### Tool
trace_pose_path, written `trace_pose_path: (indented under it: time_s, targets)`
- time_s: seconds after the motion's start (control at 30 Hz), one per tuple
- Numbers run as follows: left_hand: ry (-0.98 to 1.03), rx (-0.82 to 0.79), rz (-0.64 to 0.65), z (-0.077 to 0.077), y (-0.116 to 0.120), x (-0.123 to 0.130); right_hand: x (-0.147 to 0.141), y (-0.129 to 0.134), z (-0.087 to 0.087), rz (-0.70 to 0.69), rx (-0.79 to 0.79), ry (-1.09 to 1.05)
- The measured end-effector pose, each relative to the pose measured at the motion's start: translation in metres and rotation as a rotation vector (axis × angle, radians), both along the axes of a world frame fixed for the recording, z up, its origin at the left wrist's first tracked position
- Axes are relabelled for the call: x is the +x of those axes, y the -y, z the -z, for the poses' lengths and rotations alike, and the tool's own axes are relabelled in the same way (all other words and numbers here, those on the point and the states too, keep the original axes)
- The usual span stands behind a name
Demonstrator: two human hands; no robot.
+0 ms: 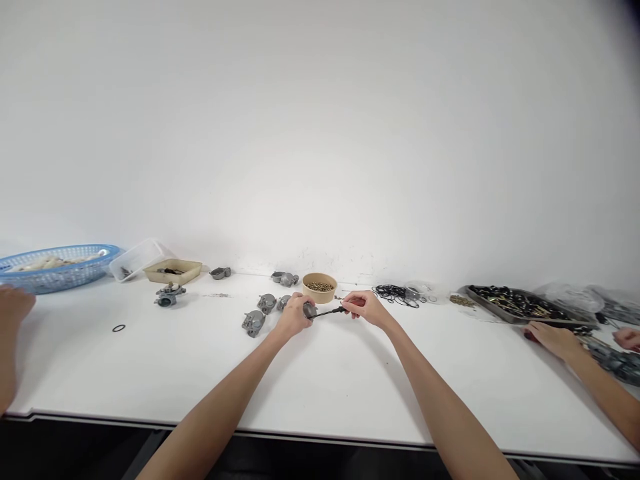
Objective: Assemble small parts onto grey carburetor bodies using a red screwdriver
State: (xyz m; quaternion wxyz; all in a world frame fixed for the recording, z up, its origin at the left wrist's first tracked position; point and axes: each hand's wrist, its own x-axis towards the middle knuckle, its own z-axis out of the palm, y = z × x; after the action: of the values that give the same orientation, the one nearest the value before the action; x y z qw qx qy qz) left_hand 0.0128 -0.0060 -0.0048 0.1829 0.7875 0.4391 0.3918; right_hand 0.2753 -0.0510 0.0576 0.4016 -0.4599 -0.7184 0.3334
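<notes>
I'm watching through the head camera, worn just above the near edge of the table. It faces forward and down across the tabletop to the wall beyond the far edge, which fills my upper half. My view is wide and slightly rolled, both edges sloping down rightward. The left hand and right hand show small, near mid-frame, between those edges.

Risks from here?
1. The slim dark tool in the right hand could slip off the grey metal part into the left hand, which holds that part up close.
2. The tub of small brass-coloured pieces stands open just beyond the hands; a knock might spill it.
</notes>
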Motion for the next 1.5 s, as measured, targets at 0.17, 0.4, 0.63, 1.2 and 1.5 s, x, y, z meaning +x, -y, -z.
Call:
trace_pose_path:
  time_s: [0.17,0.4,0.63,1.2,1.5]
  targets:
    - [0.052,0.005,-0.009,-0.004,-0.002,-0.007,0.019,-0.007,0.004,0.085,0.060,0.015]
    - [0.171,0.068,-0.057,-0.018,-0.014,-0.023,0.021,-0.027,0.043,0.266,0.103,0.135]
    - [0.247,0.060,-0.135,-0.019,-0.022,-0.038,0.006,-0.035,0.061,0.311,0.173,0.345]
    - [0.424,0.041,-0.124,-0.034,-0.023,-0.032,-0.077,-0.139,0.006,0.316,0.163,0.580]
    - [0.372,-0.036,-0.056,-0.048,-0.014,-0.039,-0.091,-0.151,0.006,0.338,0.096,0.522]
